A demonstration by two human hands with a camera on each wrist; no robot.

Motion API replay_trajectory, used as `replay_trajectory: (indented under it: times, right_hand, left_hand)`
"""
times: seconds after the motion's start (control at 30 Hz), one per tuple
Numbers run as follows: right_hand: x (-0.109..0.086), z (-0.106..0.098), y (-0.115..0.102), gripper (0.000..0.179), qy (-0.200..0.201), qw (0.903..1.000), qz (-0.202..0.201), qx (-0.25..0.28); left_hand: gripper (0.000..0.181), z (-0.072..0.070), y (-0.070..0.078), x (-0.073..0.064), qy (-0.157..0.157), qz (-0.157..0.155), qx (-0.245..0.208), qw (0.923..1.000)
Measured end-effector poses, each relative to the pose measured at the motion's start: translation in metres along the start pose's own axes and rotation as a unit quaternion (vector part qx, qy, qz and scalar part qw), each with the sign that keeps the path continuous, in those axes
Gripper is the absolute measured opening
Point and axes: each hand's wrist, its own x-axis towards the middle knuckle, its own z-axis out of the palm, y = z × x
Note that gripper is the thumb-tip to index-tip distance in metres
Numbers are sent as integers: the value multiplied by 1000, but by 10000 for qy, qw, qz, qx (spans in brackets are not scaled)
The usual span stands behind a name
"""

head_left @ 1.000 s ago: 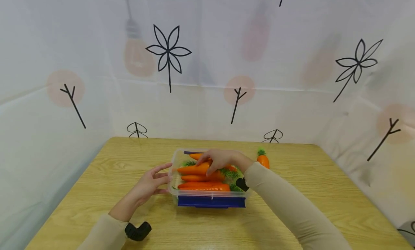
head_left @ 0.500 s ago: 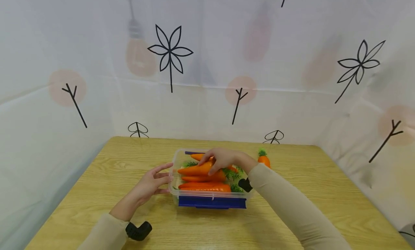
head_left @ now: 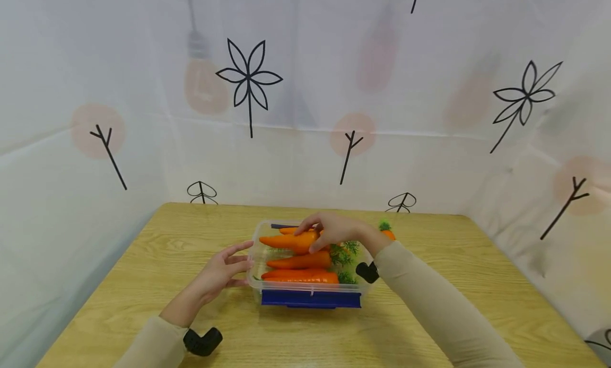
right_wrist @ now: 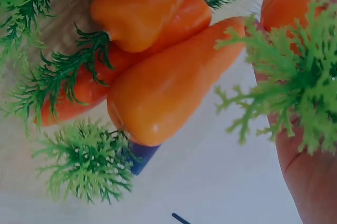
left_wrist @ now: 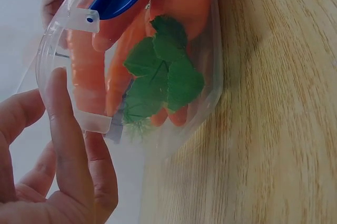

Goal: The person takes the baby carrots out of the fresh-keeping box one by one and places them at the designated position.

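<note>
In the head view, a clear plastic box [head_left: 305,287] with blue latches stands on the table. Several orange carrots [head_left: 303,261] with feathery green tops lie in it. My right hand [head_left: 336,228] reaches over the box and pinches one carrot [head_left: 286,243], its tip pointing left, above the others. That carrot [right_wrist: 287,7] and its green fronds [right_wrist: 303,84] show beside the hand in the right wrist view. My left hand [head_left: 218,275] rests spread fingers at the box's left side. In the left wrist view, an extended finger [left_wrist: 68,134] lies along the clear wall.
Another carrot [head_left: 388,235] lies on the wooden table [head_left: 444,251] behind the right forearm, outside the box. Broad green leaves [left_wrist: 166,76] show through the box wall in the left wrist view. A patterned white cloth [head_left: 296,161] hangs around the table.
My right hand has risen slightly, lifting the pinched carrot away from the one in front of it. My left hand stays at the box's side.
</note>
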Motion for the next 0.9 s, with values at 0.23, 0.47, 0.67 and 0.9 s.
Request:
replay_trajectory:
  times: [0.23,0.47,0.67,0.9]
  right_hand:
    - [-15,-5,-6,41,377,9992,-85,65]
    - [-30,-9,-5,43,686,9967,-215,379]
    - [-46,-10,-3,46,909,9946,-258,437]
    - [-62,-6,4,45,1274,9903,-181,518]
  left_hand:
    - [59,0,0,0,32,-19,-18,10000]
    - [61,0,2,-2,-69,83,-12,9999]
    - [61,0,3,-2,-56,50,-28,10000]
    - [59,0,3,-2,42,19,-91,9999]
